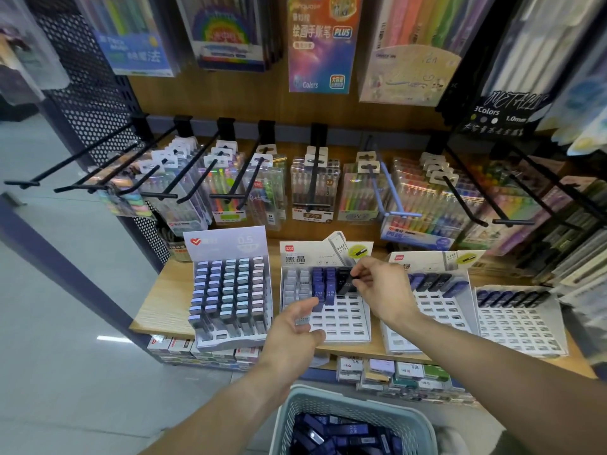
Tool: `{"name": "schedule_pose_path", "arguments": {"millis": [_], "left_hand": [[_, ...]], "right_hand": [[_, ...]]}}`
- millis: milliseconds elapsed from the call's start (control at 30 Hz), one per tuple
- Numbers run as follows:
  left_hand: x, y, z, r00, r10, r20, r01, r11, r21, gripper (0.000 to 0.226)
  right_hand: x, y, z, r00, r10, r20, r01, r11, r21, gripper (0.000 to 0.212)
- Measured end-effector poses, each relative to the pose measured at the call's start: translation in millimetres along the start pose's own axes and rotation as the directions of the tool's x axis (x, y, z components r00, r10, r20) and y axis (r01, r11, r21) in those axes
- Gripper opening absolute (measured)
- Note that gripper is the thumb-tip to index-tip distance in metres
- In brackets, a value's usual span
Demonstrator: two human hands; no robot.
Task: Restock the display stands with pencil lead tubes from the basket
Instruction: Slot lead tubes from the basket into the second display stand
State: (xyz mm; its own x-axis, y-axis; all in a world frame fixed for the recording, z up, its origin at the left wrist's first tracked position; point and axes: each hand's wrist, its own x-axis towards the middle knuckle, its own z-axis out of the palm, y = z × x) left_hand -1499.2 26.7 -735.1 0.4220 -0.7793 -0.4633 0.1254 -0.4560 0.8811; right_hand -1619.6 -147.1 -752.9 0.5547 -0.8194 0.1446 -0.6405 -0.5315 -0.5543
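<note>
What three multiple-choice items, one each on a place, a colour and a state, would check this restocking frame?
1. Where is the right hand?
A. inside the basket
B. at the top rows of the middle display stand
C. on the hanging pen packs

2. What colour is the basket?
A. red
B. black
C. pale grey-green

3. What is the right hand doing?
A. pinching a black lead tube
B. lying flat on the shelf
C. hanging idle

Answers: 1 B, its fingers are at the stand's upper slots; 2 C, the mesh rim is pale grey-green; 3 A, thumb and fingers close on a dark tube there.
</note>
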Motion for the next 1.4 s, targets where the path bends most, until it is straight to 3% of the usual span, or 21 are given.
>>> {"name": "schedule_pose_path", "arguments": {"millis": [233,333,400,467,533,600,700,800,933,1067,1267,1400], "left_hand": [[2.5,-1.1,-3.1,1.000,0.024,0.007,-0.024,0.999,0.027,0.057],[2.4,-3.5,-5.1,0.996,0.082,0.016,-0.084,0.989,0.122,0.053],[1.9,-5.1,-7.0,0.976,0.212,0.044,-0.213,0.905,0.368,0.053],[2.6,-6.7,-7.4,0.933,0.346,0.101,-0.330,0.706,0.627,0.060],[5.7,-7.8,-7.3,0.918,0.374,0.132,-0.328,0.527,0.784,0.071],[8.7,-8.2,-7.5,0.936,0.321,0.141,-0.276,0.424,0.863,0.081],[9.7,-7.9,-5.7,0.959,0.227,0.168,-0.239,0.331,0.913,0.091],[12.4,-13.1,-5.9,0.962,0.201,0.187,-0.243,0.307,0.920,0.093],[12.5,-18.6,-13.7,0.941,0.277,0.193,-0.270,0.270,0.924,0.092],[-8.3,-36.2,-5.3,0.881,0.383,0.278,-0.369,0.188,0.910,0.082],[-49.1,-118.7,9.8,0.908,0.091,0.410,-0.419,0.158,0.894,0.053],[-60.1,-174.5,16.4,0.906,-0.099,0.412,-0.397,0.141,0.907,0.056]], "right_hand": [[4.1,-3.9,10.7,0.998,-0.037,0.049,0.039,0.997,-0.059,0.016],[5.1,-3.6,10.3,0.999,-0.022,0.037,0.025,0.998,-0.059,0.015],[5.7,-1.1,10.6,1.000,-0.014,0.025,0.015,0.998,-0.058,0.016],[5.0,-0.1,11.8,0.999,-0.010,0.036,0.013,0.998,-0.069,0.016],[4.6,0.4,14.1,0.998,-0.011,0.068,0.017,0.995,-0.099,0.018],[4.7,-0.2,16.0,0.994,-0.005,0.107,0.020,0.990,-0.139,0.022],[7.7,0.3,13.4,0.990,0.013,0.137,0.010,0.986,-0.166,0.028],[6.9,-3.4,7.7,0.984,0.016,0.177,0.019,0.981,-0.192,0.031],[-12.5,-19.7,-3.9,0.987,-0.012,0.160,0.050,0.972,-0.232,0.030],[-64.2,-25.9,-14.0,0.957,-0.034,0.289,0.097,0.973,-0.209,0.027],[-166.8,12.4,-5.2,0.741,0.056,0.669,0.163,0.951,-0.261,0.039],[-225.1,34.8,29.1,0.677,0.134,0.723,0.060,0.970,-0.236,0.043]]}}
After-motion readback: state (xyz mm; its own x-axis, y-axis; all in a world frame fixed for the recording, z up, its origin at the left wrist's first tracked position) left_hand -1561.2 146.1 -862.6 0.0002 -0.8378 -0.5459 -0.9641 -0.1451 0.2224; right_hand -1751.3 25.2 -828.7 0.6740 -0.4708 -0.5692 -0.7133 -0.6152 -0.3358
